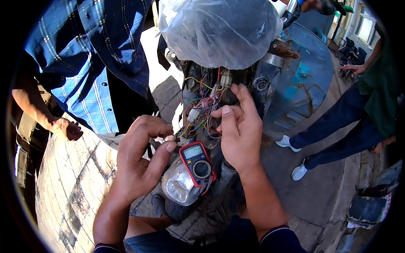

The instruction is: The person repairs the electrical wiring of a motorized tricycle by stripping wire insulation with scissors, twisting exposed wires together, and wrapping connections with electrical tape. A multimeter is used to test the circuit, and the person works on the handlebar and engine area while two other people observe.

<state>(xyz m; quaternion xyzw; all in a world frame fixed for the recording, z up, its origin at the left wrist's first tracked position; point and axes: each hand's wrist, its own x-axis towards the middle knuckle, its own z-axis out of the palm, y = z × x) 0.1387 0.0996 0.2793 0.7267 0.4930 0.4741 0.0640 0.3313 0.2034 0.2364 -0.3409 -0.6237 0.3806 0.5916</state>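
Note:
My left hand (141, 160) is at the lower left of a tangle of coloured wires (206, 101), its fingers curled around something small that I cannot make out. My right hand (240, 135) is among the wires' right side, thumb over bent index finger, middle finger raised by a white connector (226, 78); what it pinches is hidden. Another pale connector (193, 115) hangs between my hands. A red-rimmed multimeter (196, 166) with a lit screen rests on a dented silver metal part (179, 187) below the wires.
A plastic-covered round part (219, 25) tops the machine, with a rusty blue panel (303, 84) at right. A person in plaid (84, 63) stands close on the left, another in dark trousers (329, 126) on the right. Dark objects (367, 211) lie at lower right.

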